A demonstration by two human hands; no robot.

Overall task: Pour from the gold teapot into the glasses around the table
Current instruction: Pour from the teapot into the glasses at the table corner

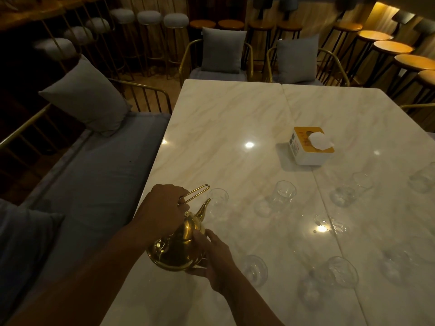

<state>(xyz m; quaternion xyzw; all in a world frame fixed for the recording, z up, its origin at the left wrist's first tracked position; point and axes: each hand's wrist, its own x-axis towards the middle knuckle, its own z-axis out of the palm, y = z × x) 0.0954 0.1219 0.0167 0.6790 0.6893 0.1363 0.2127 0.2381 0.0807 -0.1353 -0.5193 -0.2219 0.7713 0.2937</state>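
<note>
The gold teapot (176, 248) is tilted over the near left corner of the marble table (235, 118). My left hand (162, 208) grips its thin wire handle from above. My right hand (211, 255) lies against the pot's lower right side, fingers fairly straight. Its spout points up and right at a clear glass (217, 203) standing just beyond. Several more clear glasses stand to the right, among them one at mid-table (283, 194) and one close to my right wrist (255, 269).
A white and yellow tissue box (310, 147) sits past the glasses at centre right. A grey cushioned bench (94, 175) runs along the table's left edge. Chairs with grey pillows (221, 50) stand at the far side, and bar stools line the back.
</note>
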